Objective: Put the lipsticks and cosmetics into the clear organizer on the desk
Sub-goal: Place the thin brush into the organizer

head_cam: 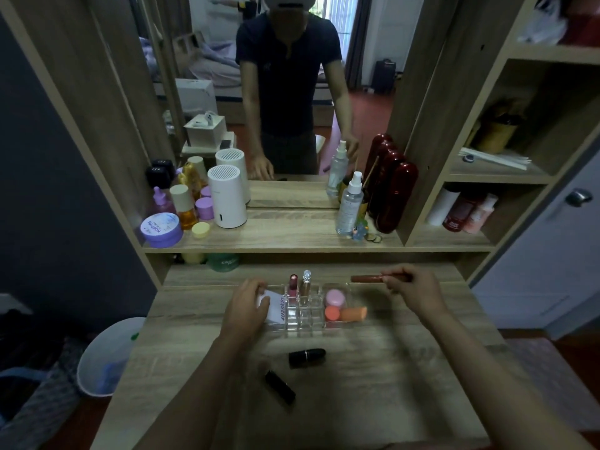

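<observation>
Held item: slim brown lip-gloss tube (pixel 368 279), pinched at its right end by the right hand (pixel 412 292); the free end points left.
Tube axis: lies level, roughly parallel to the far edge of the desk (pixel 373 368), so it would need tipping upright to enter a slot.
Key relation: tube hovers just beyond the far right corner of the clear organizer (pixel 305 321); the empty grid cells lie left of and nearer than the tube tip. Right hand is the nearer one for the drop.
Left hand: left hand (pixel 248 306) rests on the organizer's left end, fingers curled over a white compact (pixel 276 308) with red lettering; whether it grips or only steadies, cannot tell.
Organizer contents: pink lipstick (pixel 293 284) and clear-capped lipstick (pixel 306 282) stand upright in the far row; round pink puff (pixel 335 297), coral sponge (pixel 331 313) and orange sponge (pixel 354 314) fill the right compartment.
Still loose: black lipstick (pixel 306 357) lies on its side mid-desk, axis left-right; second black lipstick (pixel 280 386) lies nearer the front edge, angled diagonally.
Materials: organizer is hard transparent plastic, thin walls, hard to see against the wood-grain laminate; tubes look smooth and glossy, likely to roll; sponges matte and soft.
Progress: judged partway; three tubes remain outside.
</observation>
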{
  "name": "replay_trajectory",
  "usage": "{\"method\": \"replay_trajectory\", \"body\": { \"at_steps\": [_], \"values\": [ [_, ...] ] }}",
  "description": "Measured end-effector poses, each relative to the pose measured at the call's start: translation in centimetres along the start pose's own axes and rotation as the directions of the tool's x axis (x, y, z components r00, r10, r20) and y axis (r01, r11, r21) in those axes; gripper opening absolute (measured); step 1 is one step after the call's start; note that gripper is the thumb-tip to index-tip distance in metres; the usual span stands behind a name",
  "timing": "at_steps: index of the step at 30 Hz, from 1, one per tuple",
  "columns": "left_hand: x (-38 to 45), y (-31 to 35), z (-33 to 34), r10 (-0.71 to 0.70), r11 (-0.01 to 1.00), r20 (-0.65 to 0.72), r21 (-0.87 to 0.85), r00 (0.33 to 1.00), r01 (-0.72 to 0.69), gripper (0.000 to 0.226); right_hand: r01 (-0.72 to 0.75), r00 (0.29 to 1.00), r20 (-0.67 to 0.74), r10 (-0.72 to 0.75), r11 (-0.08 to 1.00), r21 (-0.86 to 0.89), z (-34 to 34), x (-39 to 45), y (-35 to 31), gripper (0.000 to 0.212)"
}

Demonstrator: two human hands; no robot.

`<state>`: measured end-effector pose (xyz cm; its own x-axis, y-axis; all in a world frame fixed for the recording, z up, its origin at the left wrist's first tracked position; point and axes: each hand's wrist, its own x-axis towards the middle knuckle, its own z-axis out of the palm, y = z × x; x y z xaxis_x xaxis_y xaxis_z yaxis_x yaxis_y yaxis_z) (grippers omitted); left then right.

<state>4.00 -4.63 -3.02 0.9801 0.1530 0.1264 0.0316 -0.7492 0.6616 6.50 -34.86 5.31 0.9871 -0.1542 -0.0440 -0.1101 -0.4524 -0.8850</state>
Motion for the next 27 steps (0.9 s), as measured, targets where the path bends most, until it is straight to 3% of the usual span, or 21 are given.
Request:
{"method": "replay_trajectory", "body": {
  "at_steps": [3,6,12,16,23,27],
  "values": [
    [-0.1,0.9,0.1,0.046,0.999,0.003,-0.008,0.999,-0.046,0.022,-0.054,0.995,0.099,0.031,0.971,0.232,1.5,0.3,-1.4,0.024],
    [-0.4,2.9,0.1,0.125,0.985,0.027,-0.121,0.992,-0.121,0.024,-0.190,0.967,0.232,0.103,0.902,0.388,3.2,0.4,-2.0,0.023],
    [-0.1,6.7,0.2,0.126,0.901,0.047,-0.423,0.991,-0.094,0.022,-0.295,0.923,0.363,0.130,0.844,0.449,6.4,0.3,-2.6,0.018],
    [0.1,6.4,0.1,0.106,0.930,-0.036,-0.349,0.994,-0.112,0.019,-0.271,0.934,0.335,0.125,0.859,0.435,6.7,0.3,-3.3,0.020],
    [0.3,5.6,1.6,0.143,0.988,0.093,-0.075,0.985,-0.137,0.028,-0.208,0.964,0.251,0.090,0.841,0.500,6.6,1.2,-3.8,0.014],
    [-0.1,5.1,2.2,0.113,0.993,0.185,-0.053,0.976,-0.105,0.033,-0.027,0.989,0.145,-0.012,0.965,0.261,7.0,2.4,-3.6,0.010]
  ]
}}
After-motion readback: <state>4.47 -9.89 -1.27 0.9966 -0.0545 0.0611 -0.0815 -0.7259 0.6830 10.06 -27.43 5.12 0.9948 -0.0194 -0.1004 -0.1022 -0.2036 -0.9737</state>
